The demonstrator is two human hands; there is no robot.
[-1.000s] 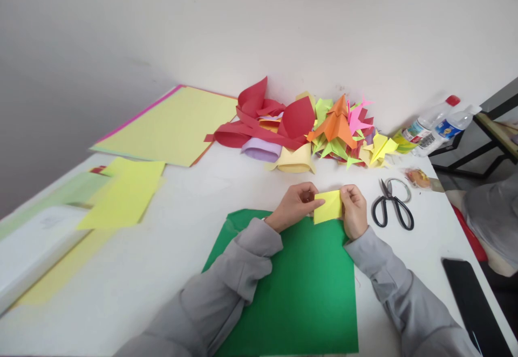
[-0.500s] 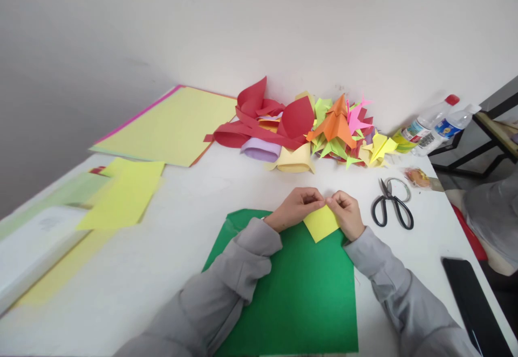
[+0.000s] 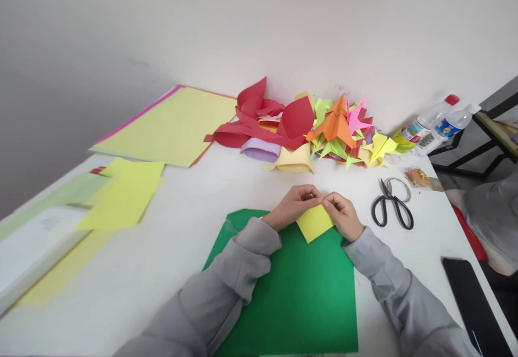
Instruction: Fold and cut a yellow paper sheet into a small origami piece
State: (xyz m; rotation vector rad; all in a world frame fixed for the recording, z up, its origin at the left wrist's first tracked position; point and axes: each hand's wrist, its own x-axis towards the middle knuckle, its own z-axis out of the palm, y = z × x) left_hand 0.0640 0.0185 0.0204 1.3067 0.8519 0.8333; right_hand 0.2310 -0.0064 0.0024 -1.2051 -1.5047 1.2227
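A small yellow square of paper (image 3: 315,224) is held with one corner pointing down toward me. My left hand (image 3: 294,206) pinches its top corner from the left, the fingers curled. From the right, my right hand (image 3: 343,216) pinches the same corner, its thumb and fingertips almost touching those of the left. Beneath the hands lies a green sheet (image 3: 295,292) on the white table. The paper's far side and its exact folds are hidden behind my fingers.
Folded paper shapes, among them an orange one (image 3: 336,122), are piled by the wall. Black-handled scissors (image 3: 390,206) and a black phone (image 3: 477,303) lie to the right, with two bottles (image 3: 441,130) behind. Yellow paper (image 3: 125,195) and large sheets (image 3: 174,125) rest left. Another person's clothing (image 3: 491,222) shows at right.
Both hands have shifted slightly left with the yellow paper, which now tilts a little differently. Both still pinch its top corner. The other things on the table have not moved.
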